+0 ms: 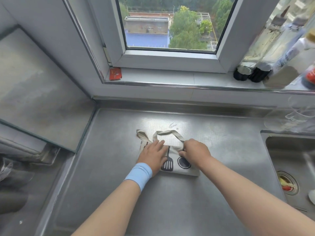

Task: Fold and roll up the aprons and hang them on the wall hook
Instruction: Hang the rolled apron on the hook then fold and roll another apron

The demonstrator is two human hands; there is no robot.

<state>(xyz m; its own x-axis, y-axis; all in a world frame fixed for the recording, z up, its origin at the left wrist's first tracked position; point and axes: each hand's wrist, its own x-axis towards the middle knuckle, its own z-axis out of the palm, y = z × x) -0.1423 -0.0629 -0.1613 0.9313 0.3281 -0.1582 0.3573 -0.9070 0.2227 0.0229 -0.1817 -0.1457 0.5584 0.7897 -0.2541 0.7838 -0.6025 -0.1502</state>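
On steel bench (119, 193) | one folded beige canvas apron (180, 167) | left hand (153, 155) flat, pressing | right hand (196, 153) pinching cloth

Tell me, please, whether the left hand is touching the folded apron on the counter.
Touching. The head view shows the left hand lying flat on the apron, fingers straight, covering its left part.

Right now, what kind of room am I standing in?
Most likely a kitchen: a stainless steel counter runs into a sink with food scraps in its drain, condiment bottles stand on the windowsill, and an apron printed with cooking utensils lies on the counter.
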